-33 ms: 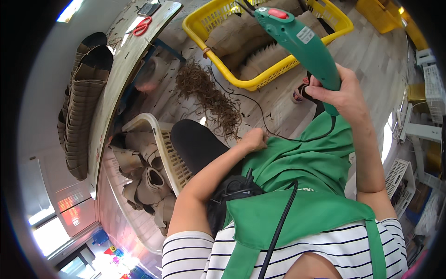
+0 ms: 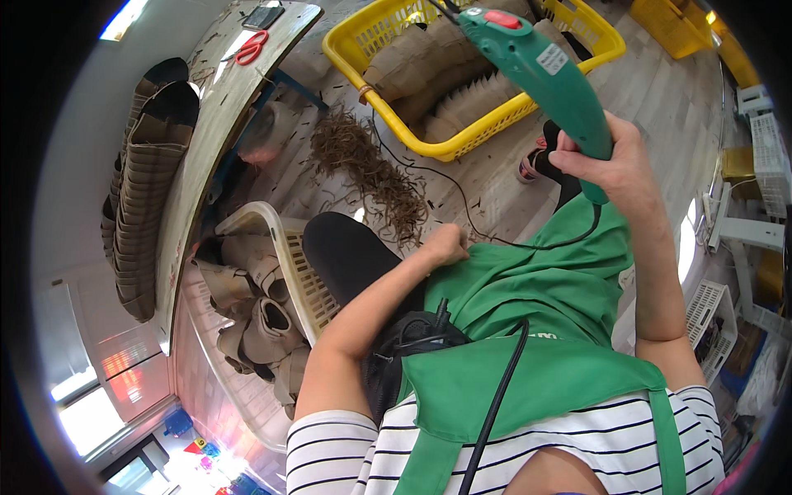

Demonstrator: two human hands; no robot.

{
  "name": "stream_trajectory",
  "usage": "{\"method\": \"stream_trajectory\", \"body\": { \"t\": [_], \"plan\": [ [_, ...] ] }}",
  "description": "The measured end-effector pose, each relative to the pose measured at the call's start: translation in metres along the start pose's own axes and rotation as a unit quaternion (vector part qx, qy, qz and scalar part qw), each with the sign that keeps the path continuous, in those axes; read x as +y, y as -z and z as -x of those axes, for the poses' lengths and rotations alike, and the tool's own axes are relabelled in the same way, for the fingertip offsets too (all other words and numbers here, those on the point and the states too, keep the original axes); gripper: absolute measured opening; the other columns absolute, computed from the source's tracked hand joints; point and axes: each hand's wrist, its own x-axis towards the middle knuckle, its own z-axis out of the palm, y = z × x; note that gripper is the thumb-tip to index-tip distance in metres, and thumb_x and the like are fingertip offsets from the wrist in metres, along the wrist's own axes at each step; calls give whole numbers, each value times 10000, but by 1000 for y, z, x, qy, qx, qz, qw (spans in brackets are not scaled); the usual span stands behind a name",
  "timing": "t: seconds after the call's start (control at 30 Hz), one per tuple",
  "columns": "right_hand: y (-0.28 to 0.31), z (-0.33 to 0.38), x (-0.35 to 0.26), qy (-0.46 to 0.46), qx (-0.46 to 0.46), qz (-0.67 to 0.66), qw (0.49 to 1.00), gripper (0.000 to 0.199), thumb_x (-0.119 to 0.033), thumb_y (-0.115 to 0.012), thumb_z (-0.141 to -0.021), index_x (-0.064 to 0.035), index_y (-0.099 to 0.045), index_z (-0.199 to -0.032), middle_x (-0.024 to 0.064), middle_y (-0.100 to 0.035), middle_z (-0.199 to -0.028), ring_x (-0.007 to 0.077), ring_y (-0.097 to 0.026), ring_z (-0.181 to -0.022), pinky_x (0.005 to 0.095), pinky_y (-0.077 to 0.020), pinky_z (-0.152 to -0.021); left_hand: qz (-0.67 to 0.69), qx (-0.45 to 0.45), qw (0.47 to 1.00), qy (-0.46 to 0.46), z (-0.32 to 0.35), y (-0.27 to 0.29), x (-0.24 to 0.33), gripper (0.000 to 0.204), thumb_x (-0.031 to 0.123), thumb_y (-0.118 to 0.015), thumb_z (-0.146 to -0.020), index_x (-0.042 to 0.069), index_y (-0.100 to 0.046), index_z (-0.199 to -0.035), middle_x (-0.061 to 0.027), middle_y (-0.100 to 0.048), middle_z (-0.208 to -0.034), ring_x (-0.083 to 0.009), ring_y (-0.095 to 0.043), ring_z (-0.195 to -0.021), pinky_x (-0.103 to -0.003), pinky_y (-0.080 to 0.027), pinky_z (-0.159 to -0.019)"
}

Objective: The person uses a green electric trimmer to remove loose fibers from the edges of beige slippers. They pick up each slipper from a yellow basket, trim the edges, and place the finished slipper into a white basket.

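My right hand [image 2: 615, 161] is closed around the green body of a pair of electric scissors [image 2: 540, 78], raised over my lap with its dark blades pointing to the far left. A red switch shows on its top, and a black cord runs from its rear end. Lower and to the left, my left hand [image 2: 445, 245] is closed at the edge of my green apron [image 2: 528, 272], where the cloth's folds run together toward it. Its fingertips are partly hidden.
A yellow basket [image 2: 462, 148] of stacked tan pieces stands ahead. Brown trimmings [image 2: 371, 181] lie on the floor. Left are a white basket [image 2: 280, 239] of tan curled pieces and a table [image 2: 210, 124] with red-handled scissors [image 2: 252, 48] and a stacked tan roll [image 2: 148, 198].
My right hand and the electric scissors have shifted slightly right and toward me. My left hand has moved a little to the left.
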Motion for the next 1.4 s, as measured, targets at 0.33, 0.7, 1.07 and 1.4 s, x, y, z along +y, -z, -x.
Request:
{"method": "stream_trajectory", "body": {
  "t": [0.33,0.7,1.07,1.4],
  "plan": [
    [74,38,-39,-38,51,246,967,184,-62,-735,-736,-11,-609,-861,-1,-604,-736,76,-552,-694,241,-442,-652,7,588,785,196,209,158,-86,125,81,-616,-887,-8,-540,-843,-161,-599,-758,-287,-580,-702,-392,-467,-690],
    [34,58,13,-128,-26,232,964,281,-82,-759,-654,20,-616,-873,125,-627,-731,209,-632,-704,338,-475,-669,231,456,839,188,201,88,-130,579,296,-762,-826,-76,-548,-1214,-146,-636,-1142,-243,-613,-1010,-352,-464,-915],
    [-50,10,19,2,-177,307,935,274,-185,-753,-632,2,-634,-792,181,-631,-744,352,-623,-726,398,-475,-669,-113,450,771,436,257,104,-188,282,302,-647,-905,47,-572,-997,-229,-676,-861,-425,-652,-813,-509,-502,-740],
    [-86,-18,31,19,-169,281,945,251,-157,-755,-668,6,-642,-822,154,-641,-744,287,-635,-719,358,-487,-684,-115,310,944,2,179,121,-53,276,205,-828,-667,86,-663,-854,-67,-574,-804,-294,-587,-771,-401,-487,-692]
  ]
}}
